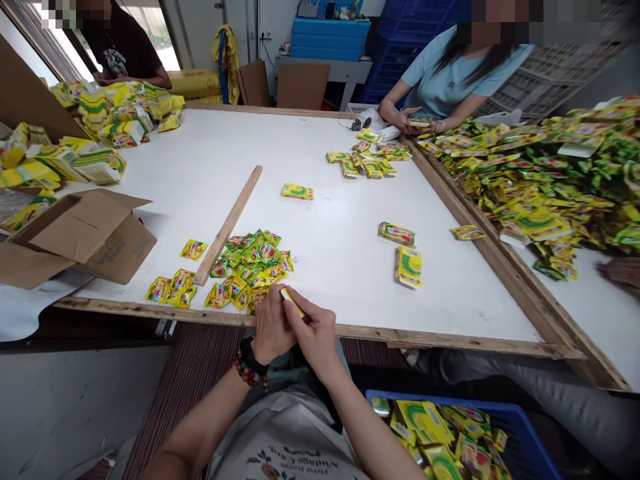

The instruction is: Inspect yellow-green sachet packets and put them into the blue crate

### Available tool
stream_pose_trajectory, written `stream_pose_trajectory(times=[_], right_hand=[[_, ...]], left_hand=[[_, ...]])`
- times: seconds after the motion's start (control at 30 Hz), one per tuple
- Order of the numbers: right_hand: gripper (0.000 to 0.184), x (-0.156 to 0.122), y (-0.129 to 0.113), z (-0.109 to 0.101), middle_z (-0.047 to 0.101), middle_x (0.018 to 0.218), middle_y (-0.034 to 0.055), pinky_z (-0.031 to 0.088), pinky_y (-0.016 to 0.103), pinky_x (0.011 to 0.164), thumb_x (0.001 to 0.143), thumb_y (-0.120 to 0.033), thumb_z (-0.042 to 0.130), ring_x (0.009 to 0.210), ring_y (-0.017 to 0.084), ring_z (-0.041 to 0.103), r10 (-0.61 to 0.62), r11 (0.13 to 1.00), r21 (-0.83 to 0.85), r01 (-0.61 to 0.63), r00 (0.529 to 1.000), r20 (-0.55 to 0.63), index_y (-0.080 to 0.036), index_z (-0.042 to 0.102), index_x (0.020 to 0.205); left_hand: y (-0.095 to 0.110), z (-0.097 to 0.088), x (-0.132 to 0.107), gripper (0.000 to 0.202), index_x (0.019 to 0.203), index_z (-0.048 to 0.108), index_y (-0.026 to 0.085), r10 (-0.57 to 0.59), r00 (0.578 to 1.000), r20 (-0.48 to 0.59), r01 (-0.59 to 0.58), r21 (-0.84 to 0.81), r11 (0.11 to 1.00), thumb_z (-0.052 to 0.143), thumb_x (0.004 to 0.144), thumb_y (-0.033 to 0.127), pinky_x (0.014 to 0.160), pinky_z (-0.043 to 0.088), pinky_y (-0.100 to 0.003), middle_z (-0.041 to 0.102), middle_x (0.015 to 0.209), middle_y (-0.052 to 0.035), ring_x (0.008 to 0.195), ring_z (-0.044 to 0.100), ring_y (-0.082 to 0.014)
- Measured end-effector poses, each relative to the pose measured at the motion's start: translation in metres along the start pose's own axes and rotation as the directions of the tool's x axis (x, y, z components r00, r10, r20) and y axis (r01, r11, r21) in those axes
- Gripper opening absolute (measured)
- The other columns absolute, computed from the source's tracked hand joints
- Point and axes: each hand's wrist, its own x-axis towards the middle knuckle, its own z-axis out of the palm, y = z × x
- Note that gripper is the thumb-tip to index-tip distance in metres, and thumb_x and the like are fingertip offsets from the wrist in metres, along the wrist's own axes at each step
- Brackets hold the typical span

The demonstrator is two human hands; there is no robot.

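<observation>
My left hand [273,327] and my right hand [313,333] meet at the near edge of the white table [325,253], both closed on one small yellow packet [291,301]. Just beyond my left hand lies a pile of small green-and-yellow sachets [253,263]. A few more sachets [173,288] lie to its left, past a wooden strip [230,223]. Two thicker yellow-green packs [409,267] lie to the right of my hands.
An open cardboard box [85,233] sits at the left edge. A blue crate [525,447] of packets stands at my right knee. Heaps of packets [545,173] cover the right table. One person [450,73] works at the far right, another [120,47] at the far left.
</observation>
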Motion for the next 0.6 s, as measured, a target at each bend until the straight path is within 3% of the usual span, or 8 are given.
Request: stream_pose_trajectory(times=[0.07, 0.13, 0.23, 0.33, 0.5, 0.6], right_hand=[[0.039, 0.002, 0.002, 0.003, 0.073, 0.066, -0.0025, 0.047, 0.027, 0.042, 0.085, -0.038, 0.057, 0.042, 0.012, 0.051, 0.092, 0.995, 0.031, -0.091, 0.996, -0.007, -0.018, 0.069, 0.116], [0.038, 0.004, 0.002, 0.003, 0.073, 0.068, -0.002, 0.048, 0.027, 0.045, 0.086, -0.038, 0.056, 0.048, 0.014, 0.054, 0.09, 0.995, 0.045, -0.091, 0.996, 0.023, -0.018, 0.07, 0.115], [0.04, 0.003, 0.002, -0.001, 0.075, 0.093, 0.0039, 0.056, 0.032, 0.064, 0.088, -0.039, 0.055, 0.075, 0.021, 0.066, -0.069, 0.996, -0.049, 0.073, 0.994, 0.09, -0.019, 0.066, 0.121], [0.045, 0.003, 0.005, -0.004, 0.068, 0.117, 0.0111, 0.056, 0.034, 0.08, 0.09, -0.036, 0.055, 0.095, 0.023, 0.067, -0.25, 0.94, -0.195, 0.28, 0.954, 0.162, -0.022, 0.057, 0.132], [0.038, 0.012, 0.005, -0.002, 0.069, 0.11, 0.0103, 0.056, 0.03, 0.08, 0.095, -0.028, 0.047, 0.095, 0.02, 0.068, -0.38, 0.87, -0.223, 0.439, 0.887, 0.263, -0.025, 0.057, 0.131], [0.038, 0.001, 0.003, -0.03, 0.071, 0.109, 0.0092, 0.057, 0.03, 0.079, 0.094, -0.023, 0.042, 0.095, 0.02, 0.07, -0.408, 0.855, -0.247, 0.457, 0.885, 0.223, -0.025, 0.063, 0.125]], left_hand=[[0.0, 0.001, 0.0, 0.052, 0.122, 0.038, 0.013, 0.013, 1.0, -0.015, -0.013, 0.018, 1.0, 0.052, 0.083, 0.044, 0.072, 0.049, -0.039, 0.061, 0.108, -0.0167, 0.092, 0.064, -0.0292], [0.001, 0.001, 0.001, 0.054, 0.123, 0.038, 0.013, 0.008, 1.0, -0.025, -0.008, 0.013, 1.0, 0.052, 0.082, 0.046, 0.072, 0.049, -0.039, 0.061, 0.109, -0.0173, 0.094, 0.064, -0.0297], [0.001, 0.0, 0.002, 0.051, 0.122, 0.039, 0.015, -0.05, 0.999, -0.022, 0.05, 0.002, 0.999, 0.054, 0.082, 0.043, 0.07, 0.049, -0.037, 0.063, 0.103, -0.0141, 0.089, 0.065, -0.0273], [0.0, 0.0, 0.004, 0.049, 0.121, 0.04, 0.016, -0.086, 0.996, 0.005, 0.086, -0.012, 0.996, 0.056, 0.08, 0.038, 0.069, 0.05, -0.036, 0.065, 0.1, -0.012, 0.085, 0.066, -0.0264], [0.0, -0.001, 0.006, 0.038, 0.119, 0.043, 0.017, -0.044, 0.998, 0.034, 0.047, -0.094, 0.994, 0.048, 0.083, 0.027, 0.074, 0.052, -0.038, 0.063, 0.102, -0.0126, 0.09, 0.065, -0.0257], [-0.001, -0.008, 0.002, 0.06, 0.132, 0.035, 0.016, 0.1, 0.992, 0.078, -0.08, -0.227, 0.971, 0.056, 0.08, 0.034, 0.089, 0.05, -0.042, 0.055, 0.122, -0.0164, 0.111, 0.058, -0.0276]])
